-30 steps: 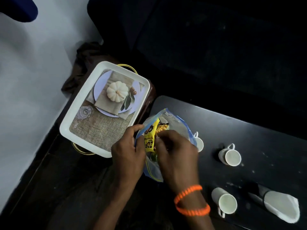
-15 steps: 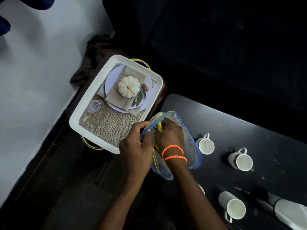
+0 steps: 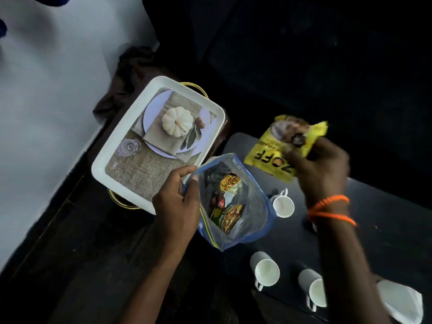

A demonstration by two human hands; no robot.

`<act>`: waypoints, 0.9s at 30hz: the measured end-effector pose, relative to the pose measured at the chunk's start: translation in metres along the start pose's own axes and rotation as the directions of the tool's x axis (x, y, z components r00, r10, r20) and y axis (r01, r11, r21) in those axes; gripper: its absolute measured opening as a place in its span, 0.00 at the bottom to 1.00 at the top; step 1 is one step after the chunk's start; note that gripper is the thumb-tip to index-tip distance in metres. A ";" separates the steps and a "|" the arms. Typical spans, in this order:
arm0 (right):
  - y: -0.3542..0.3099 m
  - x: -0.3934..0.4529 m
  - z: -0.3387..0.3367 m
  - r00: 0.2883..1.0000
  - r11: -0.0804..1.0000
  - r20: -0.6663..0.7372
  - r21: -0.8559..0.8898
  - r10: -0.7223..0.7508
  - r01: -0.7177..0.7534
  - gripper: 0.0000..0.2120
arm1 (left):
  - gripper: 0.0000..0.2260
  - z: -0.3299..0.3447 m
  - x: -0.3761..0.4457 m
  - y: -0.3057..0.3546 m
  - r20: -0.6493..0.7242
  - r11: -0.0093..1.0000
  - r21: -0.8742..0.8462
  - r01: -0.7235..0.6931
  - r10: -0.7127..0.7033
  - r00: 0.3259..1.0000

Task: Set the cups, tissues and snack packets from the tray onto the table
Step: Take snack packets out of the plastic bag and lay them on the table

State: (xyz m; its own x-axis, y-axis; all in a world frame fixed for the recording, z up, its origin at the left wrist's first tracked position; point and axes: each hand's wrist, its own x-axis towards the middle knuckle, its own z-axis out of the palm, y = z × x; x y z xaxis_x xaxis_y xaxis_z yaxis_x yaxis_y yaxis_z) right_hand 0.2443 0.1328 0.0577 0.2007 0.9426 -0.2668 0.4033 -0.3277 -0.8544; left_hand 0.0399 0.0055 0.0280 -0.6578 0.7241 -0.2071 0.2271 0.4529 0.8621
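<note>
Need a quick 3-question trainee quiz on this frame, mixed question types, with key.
1. True or false: the right hand holds the yellow snack packet clear of the zip bag.
2. What does the left hand do? A) rests flat on the tray B) grips the zip bag's rim C) lifts a cup
3. How many white cups show on the dark table?

Key
1. True: the packet is up in the air, outside the bag.
2. B: fingers curl round the bag's open edge.
3. Three: one beside the bag, two near the lower edge by the white tissue.
</note>
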 end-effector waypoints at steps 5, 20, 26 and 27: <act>0.090 0.034 0.060 0.912 0.892 0.115 -0.285 0.394 -0.350 0.16 | 0.15 0.005 -0.009 -0.006 0.068 0.998 -0.053 0.025 -0.022 0.997; 0.025 -0.090 0.098 0.901 0.827 0.313 -0.557 0.301 -0.083 0.21 | 0.18 0.007 -0.022 -0.005 0.097 1.000 -0.027 -0.012 0.015 0.995; 0.058 -0.077 0.143 0.920 0.820 0.295 -0.571 0.257 -0.046 0.25 | 0.19 0.007 -0.028 -0.011 0.111 0.998 -0.027 0.064 -0.061 0.992; 0.050 -0.077 0.140 0.920 0.845 0.312 -0.534 0.239 -0.038 0.21 | 0.19 0.006 -0.028 -0.011 0.087 0.997 -0.029 0.074 -0.071 0.994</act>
State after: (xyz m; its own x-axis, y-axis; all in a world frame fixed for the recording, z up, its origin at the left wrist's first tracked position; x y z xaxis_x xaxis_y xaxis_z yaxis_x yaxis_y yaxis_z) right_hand 0.1237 0.0528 -0.0266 0.0024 0.8083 -0.5887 0.8097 -0.3471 -0.4732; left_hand 0.0600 -0.0164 0.0213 -0.6071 0.7328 -0.3072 0.1575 0.4899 0.8574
